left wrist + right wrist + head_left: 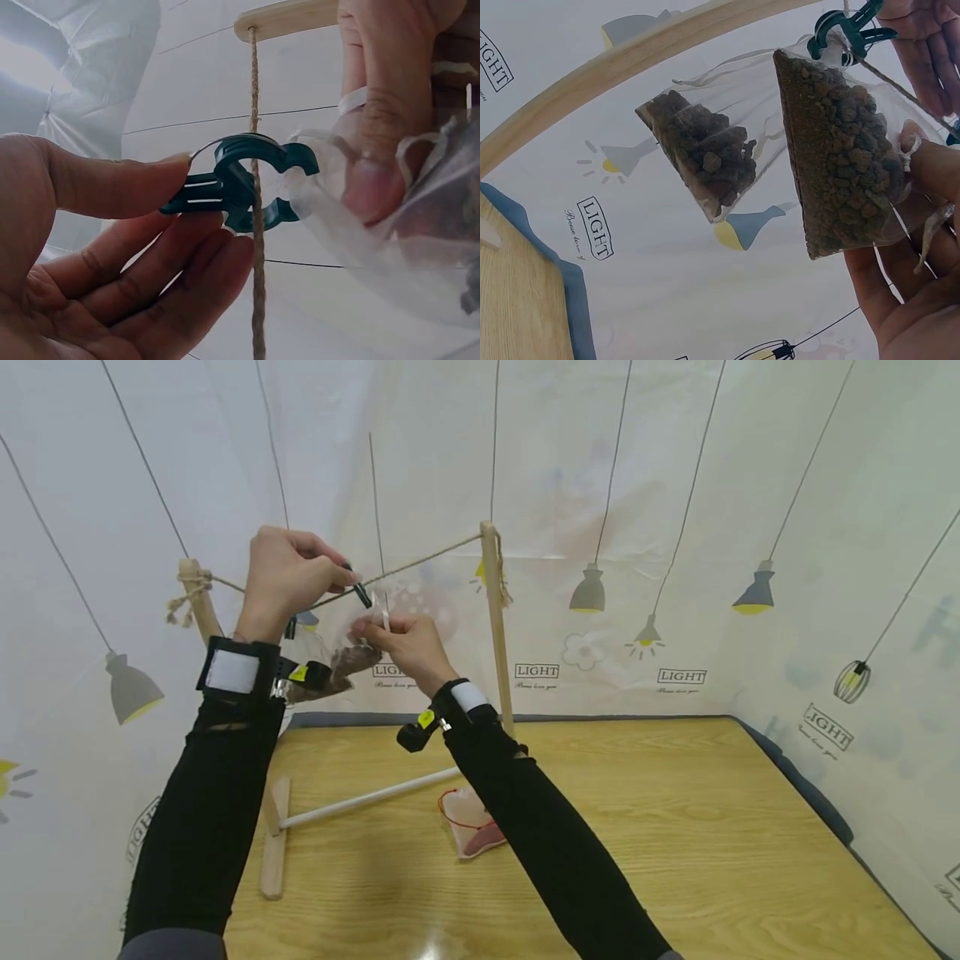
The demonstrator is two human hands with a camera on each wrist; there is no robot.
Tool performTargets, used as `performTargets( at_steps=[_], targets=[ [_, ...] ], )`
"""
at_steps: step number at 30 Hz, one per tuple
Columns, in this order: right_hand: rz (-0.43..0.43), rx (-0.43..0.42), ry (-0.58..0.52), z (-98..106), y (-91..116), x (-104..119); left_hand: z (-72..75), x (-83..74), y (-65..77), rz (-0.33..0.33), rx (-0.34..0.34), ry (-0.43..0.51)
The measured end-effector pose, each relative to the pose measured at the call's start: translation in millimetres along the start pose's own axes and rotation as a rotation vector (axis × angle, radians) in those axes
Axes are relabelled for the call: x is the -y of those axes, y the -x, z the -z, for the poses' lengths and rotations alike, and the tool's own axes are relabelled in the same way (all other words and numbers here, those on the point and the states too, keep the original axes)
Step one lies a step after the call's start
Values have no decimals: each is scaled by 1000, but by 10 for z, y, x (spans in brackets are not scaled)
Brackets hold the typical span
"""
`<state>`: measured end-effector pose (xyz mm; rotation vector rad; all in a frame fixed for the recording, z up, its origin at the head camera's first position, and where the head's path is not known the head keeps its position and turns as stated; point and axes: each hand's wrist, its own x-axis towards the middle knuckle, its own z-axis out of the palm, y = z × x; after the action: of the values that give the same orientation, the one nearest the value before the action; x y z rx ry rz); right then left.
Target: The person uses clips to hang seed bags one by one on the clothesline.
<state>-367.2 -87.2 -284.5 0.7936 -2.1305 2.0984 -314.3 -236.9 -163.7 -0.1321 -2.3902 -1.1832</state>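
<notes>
My left hand [285, 575] pinches a dark green spring clip [232, 196] by its handles, thumb against fingers. The clip's jaws stand apart, with the rope [259, 300] crossing them. Beside it, my right hand [414, 647] pinches the top of a sheer drawstring bag [420, 232] with white ties. In the right wrist view a sheer bag of brown lumps [840, 157] hangs by that hand, and another such bag [709, 150] hangs beyond. A second green clip [847, 34] sits on the rope near the bags; which bag it grips, I cannot tell.
Two wooden posts [497, 627] carry the rope, joined low down by a white bar [371, 797]. A sheer bag with a red string [468, 827] and pinkish contents lies on the wooden table [637, 827], partly behind my right forearm. A lamp-printed wall covering [600, 485] hangs behind.
</notes>
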Motion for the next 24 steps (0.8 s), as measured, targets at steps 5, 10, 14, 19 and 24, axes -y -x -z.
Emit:
performTargets(
  at_steps=[5, 10, 14, 19, 24],
  targets=[
    [21, 14, 3, -20, 0, 56, 6, 2, 0, -7, 5, -51],
    [45, 23, 14, -23, 0, 83, 6, -3, 8, 27, 35, -99],
    [63, 37, 13, -21, -1, 68, 11, 2, 23, 46, 72, -120],
    [65, 49, 17, -16, 10, 32, 24, 16, 53, 42, 123, -139],
    [59, 56, 25, -10, 28, -8, 52, 10, 79, 25, 178, -144]
  ],
)
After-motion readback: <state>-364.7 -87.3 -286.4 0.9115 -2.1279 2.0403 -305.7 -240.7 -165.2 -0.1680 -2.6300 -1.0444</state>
